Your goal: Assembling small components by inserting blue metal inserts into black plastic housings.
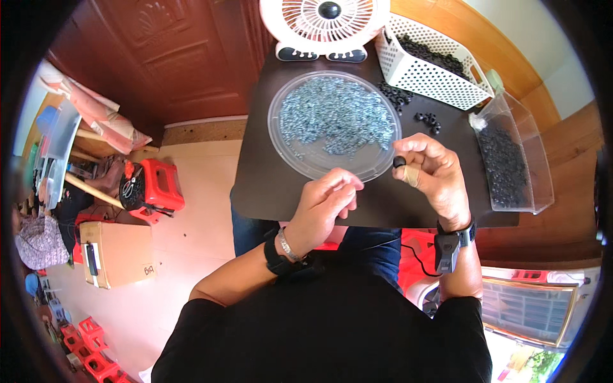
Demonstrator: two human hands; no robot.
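Centre-right: black piece (pixel 400 162) is being pinched by right hand (pixel 442 182) | centre: left hand (pixel 321 207) is being held curled beside tray (pixel 310 165); its grip cannot be told | risk: if pinch is loosening, black piece may be dropping on dark table (pixel 456 140) and being overlooked
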